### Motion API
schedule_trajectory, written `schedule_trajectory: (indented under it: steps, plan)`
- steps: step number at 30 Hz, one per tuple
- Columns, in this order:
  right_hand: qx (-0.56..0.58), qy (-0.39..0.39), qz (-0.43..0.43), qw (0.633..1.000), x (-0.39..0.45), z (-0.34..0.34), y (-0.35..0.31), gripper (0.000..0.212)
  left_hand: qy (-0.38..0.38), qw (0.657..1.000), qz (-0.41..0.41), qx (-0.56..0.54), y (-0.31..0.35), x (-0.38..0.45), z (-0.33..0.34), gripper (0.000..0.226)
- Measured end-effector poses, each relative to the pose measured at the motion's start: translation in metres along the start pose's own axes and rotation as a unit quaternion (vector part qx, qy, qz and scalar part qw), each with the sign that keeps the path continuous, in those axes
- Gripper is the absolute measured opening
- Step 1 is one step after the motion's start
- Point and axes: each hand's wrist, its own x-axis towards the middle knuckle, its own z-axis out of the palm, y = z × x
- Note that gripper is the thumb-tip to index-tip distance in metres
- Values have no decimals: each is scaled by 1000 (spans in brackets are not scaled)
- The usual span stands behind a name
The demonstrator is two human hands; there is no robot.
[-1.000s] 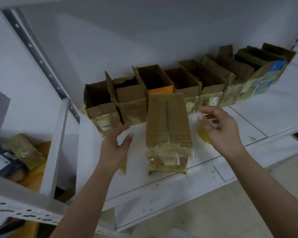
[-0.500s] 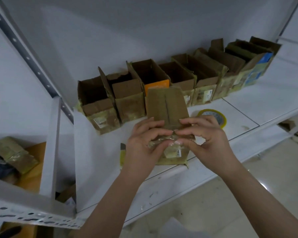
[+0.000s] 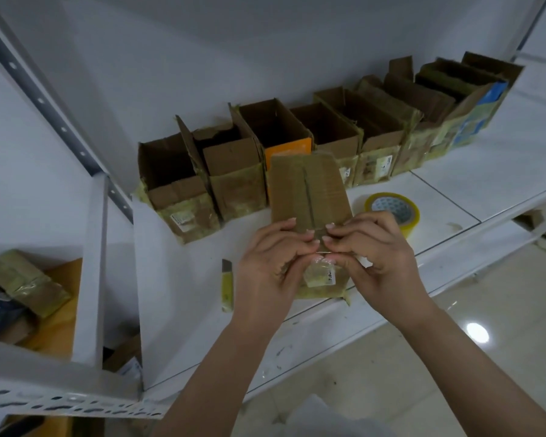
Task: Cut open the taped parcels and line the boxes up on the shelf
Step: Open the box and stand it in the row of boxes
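I've got the taped parcel [image 3: 309,200] standing on the white shelf [image 3: 486,171], just in front of the row of opened boxes [image 3: 297,143] along the back wall; its top seam looks slit lengthwise already, flaps not yet spread; left hand [image 3: 265,266] and right hand [image 3: 375,257] both sit at the near top edge, fingers curled and pinching the tape/flap ends there, fingertips almost meeting over the seam

Handling, my guess: plain corrugated card, stiff enough on the walls but flaps will bend easy; prob light, since it stands w/o bulging; the glossy yellowish tape wrap on the near face is slick and may cling or tear in strips; best hold is thumbs under the cut flap edges by the seam, or palms on the two long sides for moving it into the row

Hard to see: the near face is mostly covered by my hands, label only partly readable; contents unknown; can't tell if end tape is fully cut; a yellow-handled cutter [image 3: 227,285] lies left of the parcel, partly behind my left hand, blade state unclear; tape roll [image 3: 391,209] lies right, part hidden by the right hand; more wrapped parcels [image 3: 26,282] sit lower left, cut off by the shelf frame
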Motion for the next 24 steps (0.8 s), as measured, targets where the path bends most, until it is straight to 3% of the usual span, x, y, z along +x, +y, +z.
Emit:
schedule_trajectory:
  steps: [5,12,19,24]
  plan:
    - [41,9,81,996,-4,-4,-5,25,16,997,-54,-56,-4,-7,-9,21]
    - [61,19,74,995,-2,1,-6,14,77,994,-55,-49,-4,-12,3,5]
    - [64,31,129,989,-13,2,-4,42,77,987,-112,-84,-3,-27,0,31]
    - [140,-2,177,974,-13,8,-3,46,115,982,-124,-83,-2,-27,1,30]
